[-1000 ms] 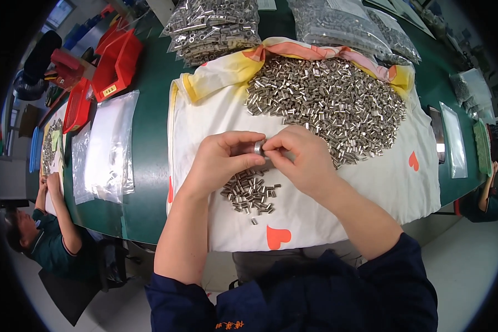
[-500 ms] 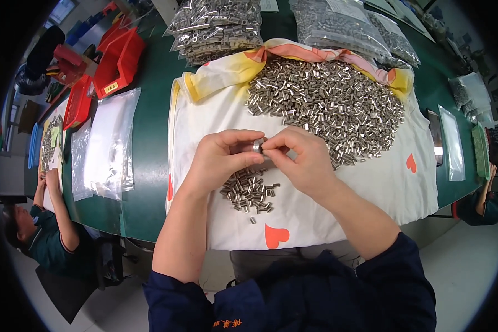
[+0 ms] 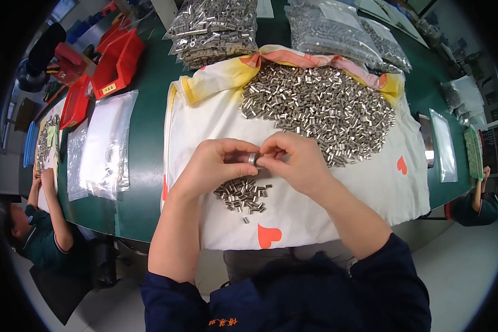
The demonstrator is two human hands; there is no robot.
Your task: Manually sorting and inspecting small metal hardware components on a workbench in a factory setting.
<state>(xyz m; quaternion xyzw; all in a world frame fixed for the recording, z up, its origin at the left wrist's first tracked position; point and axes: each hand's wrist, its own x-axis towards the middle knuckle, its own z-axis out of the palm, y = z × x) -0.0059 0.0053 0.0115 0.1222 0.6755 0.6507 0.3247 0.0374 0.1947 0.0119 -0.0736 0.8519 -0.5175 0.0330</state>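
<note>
The person's left hand holds a metal ring between the thumb and the forefinger, in a narrow grip. The right hand is just beside it, with the fingertips bent toward the ring. Its thumb and forefinger make a small pinch, but whether something is between them, or whether they touch the ring, I cannot tell from here.

The ring is above a white cloth, which has red hearts on it and a rolled yellow and pink edge at the far side. Below the hands lies a small heap of short metal pieces, partly hidden by the left hand, and one piece lies alone near it. Behind the right hand spreads a much larger heap of similar pieces, reaching almost to the rolled edge.

The cloth lies on a green table. Beyond it stand packed bags of metal parts. At the left are red bins and, nearer, flat clear bags. Farther left, a co-worker in dark green sits with both hands over other work.
</note>
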